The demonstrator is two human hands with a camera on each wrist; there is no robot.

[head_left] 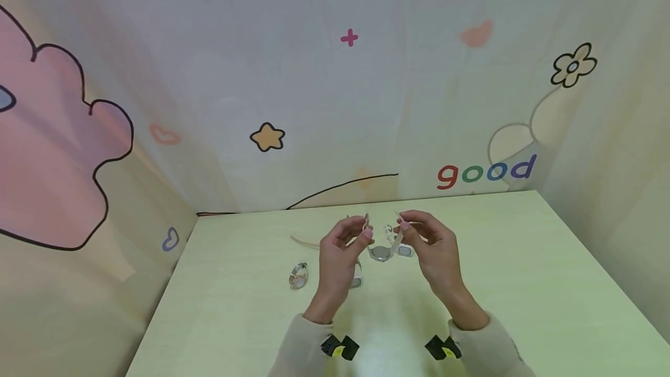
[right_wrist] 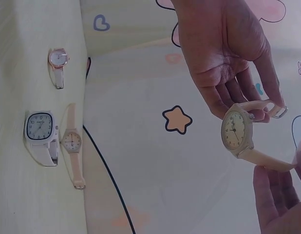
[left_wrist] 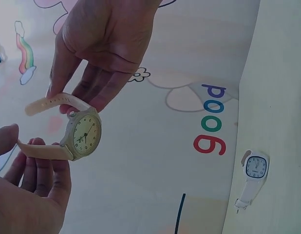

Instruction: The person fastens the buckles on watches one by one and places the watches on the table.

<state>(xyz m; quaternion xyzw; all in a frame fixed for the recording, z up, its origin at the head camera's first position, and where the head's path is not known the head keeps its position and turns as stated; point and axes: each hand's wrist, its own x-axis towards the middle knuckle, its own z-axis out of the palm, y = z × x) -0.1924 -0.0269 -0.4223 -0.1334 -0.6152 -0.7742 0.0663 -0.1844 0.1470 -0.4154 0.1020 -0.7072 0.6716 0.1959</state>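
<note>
A pale wristwatch with a round dial [head_left: 380,253] hangs face-out between both hands, its strap spread wide. My left hand [head_left: 340,252] pinches the strap end with the metal buckle [right_wrist: 280,112] between thumb and fingers. In my right hand [head_left: 433,249], thumb and fingertips grip the other strap end, where a row of holes [left_wrist: 45,104] shows in the left wrist view. The dial [left_wrist: 86,134] is cream with dark numerals. Both hands are raised in front of the body, and the watch is off the table.
On the pale green table [head_left: 235,319] lie a rose-gold-rimmed watch [right_wrist: 58,58], a white square-cased watch [right_wrist: 40,126] and a pinkish-beige watch [right_wrist: 71,141]. Another white watch [left_wrist: 256,166] lies on the right. A printed curtain [head_left: 324,86] stands behind the table.
</note>
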